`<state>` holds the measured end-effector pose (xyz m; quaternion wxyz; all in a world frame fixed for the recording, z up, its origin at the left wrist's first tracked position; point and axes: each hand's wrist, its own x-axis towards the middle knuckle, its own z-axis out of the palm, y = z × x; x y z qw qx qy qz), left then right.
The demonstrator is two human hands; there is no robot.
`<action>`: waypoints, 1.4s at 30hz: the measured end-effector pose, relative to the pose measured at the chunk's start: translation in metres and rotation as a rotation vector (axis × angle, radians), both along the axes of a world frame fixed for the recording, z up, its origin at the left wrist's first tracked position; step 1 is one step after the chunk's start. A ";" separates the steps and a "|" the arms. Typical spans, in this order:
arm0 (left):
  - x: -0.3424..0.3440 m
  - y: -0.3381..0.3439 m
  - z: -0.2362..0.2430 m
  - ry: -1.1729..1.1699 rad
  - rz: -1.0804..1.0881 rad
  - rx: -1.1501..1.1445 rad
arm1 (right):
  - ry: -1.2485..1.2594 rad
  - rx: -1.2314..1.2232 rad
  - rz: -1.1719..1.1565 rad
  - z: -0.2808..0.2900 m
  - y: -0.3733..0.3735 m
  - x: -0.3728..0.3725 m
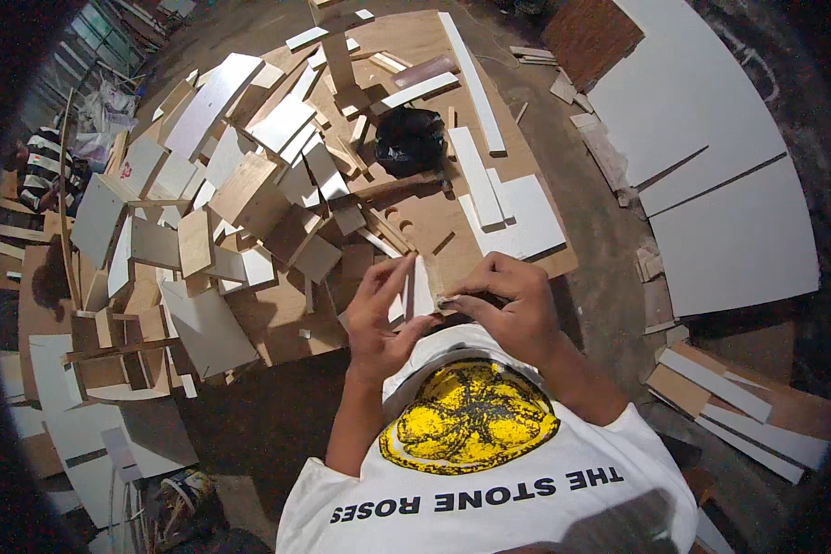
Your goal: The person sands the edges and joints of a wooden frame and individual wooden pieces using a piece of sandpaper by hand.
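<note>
Close in front of my body, at the near edge of the wooden worktable, a narrow white-faced piece of wood stands between my hands. My left hand grips it from the left, fingers along its far part and thumb at the near end. On the other side, my right hand is closed in a pinch, thumb against curled fingers, beside the same piece. Something small and greyish shows at those fingertips, too little to name. Just beyond lies a board with round recesses.
A large heap of white and bare wood offcuts covers the table's left side. A black plastic bag sits past my hands, with white boards to its right. Large white panels lie at the right. A person in striped clothing is at far left.
</note>
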<state>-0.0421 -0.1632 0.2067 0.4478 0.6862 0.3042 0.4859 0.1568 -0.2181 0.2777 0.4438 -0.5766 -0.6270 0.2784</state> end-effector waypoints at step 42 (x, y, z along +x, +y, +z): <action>0.010 -0.027 -0.014 0.148 -0.022 -0.016 | -0.036 0.006 -0.126 -0.033 -0.003 0.004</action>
